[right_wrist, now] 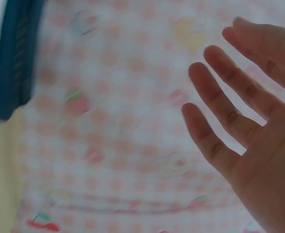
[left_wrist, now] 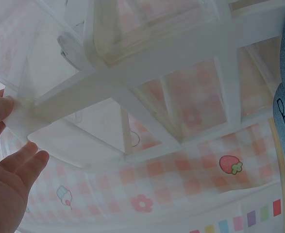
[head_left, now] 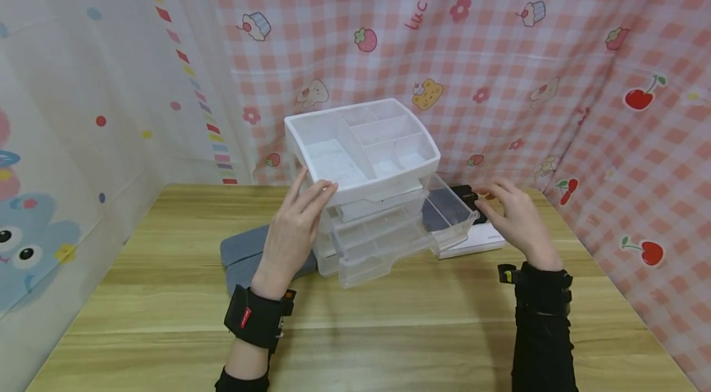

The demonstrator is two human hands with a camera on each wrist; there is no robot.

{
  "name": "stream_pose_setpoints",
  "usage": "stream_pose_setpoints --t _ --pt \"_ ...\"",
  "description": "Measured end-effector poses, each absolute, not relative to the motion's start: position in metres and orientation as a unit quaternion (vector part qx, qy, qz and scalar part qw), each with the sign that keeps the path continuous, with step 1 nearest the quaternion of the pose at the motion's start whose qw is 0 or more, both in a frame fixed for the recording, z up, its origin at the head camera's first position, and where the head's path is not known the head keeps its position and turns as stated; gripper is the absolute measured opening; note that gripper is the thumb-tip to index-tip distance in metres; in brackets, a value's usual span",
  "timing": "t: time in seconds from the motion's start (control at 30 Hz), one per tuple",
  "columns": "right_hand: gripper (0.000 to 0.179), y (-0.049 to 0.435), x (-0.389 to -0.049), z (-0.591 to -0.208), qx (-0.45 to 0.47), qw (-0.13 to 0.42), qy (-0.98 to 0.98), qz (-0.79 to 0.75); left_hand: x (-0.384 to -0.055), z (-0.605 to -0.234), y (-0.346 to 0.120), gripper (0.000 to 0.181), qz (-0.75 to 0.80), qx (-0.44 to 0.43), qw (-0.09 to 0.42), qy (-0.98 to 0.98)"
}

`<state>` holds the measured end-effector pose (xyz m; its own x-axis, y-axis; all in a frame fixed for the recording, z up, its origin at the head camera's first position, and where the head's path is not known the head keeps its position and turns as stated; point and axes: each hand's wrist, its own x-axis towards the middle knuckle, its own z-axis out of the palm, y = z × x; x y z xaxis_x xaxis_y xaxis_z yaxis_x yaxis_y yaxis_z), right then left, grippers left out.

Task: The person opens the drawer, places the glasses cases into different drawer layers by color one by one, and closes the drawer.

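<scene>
The white desktop drawer organizer (head_left: pixel 369 188) stands at an angle on the wood-grain table (head_left: pixel 400 330), a clear drawer (head_left: pixel 383 244) jutting from its front, and the left hand (head_left: pixel 291 234) rests extended fingers on the top's near-left corner. The right hand (head_left: pixel 516 216), fingers spread and holding nothing, hovers near a white box (head_left: pixel 472 242) (a blue-gray fabric item (head_left: pixel 241 253) lies partly behind the left hand).
</scene>
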<state>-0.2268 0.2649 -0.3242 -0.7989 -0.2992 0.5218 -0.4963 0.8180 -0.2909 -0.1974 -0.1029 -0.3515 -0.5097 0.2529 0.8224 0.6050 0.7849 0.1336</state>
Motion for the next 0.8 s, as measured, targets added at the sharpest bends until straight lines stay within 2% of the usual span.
stream_pose_setpoints --t 0.13,0.23,0.37,0.63,0.8 --pt "0.029 0.278 -0.236 -0.344 0.189 0.123 -0.959 0.171 -0.197 -0.351 -0.103 0.046 -0.205 -0.253 0.426 -0.844" --pt "0.041 0.286 -0.244 -0.362 0.187 0.08 -0.97 0.129 -0.197 -0.352 -0.104 0.047 -0.203 -0.253 0.427 -0.844" --pt "0.056 0.291 -0.251 -0.387 0.176 0.063 -0.978 0.09 -0.198 -0.352 -0.103 0.048 -0.205 -0.255 0.424 -0.845" --pt "0.07 0.29 -0.252 -0.418 0.157 0.038 -0.982 0.094 -0.198 -0.352 -0.102 0.047 -0.21 -0.254 0.42 -0.846" --pt "0.071 0.287 -0.254 -0.429 0.158 0.068 -0.98 0.095 -0.198 -0.351 -0.104 0.048 -0.206 -0.256 0.422 -0.845"
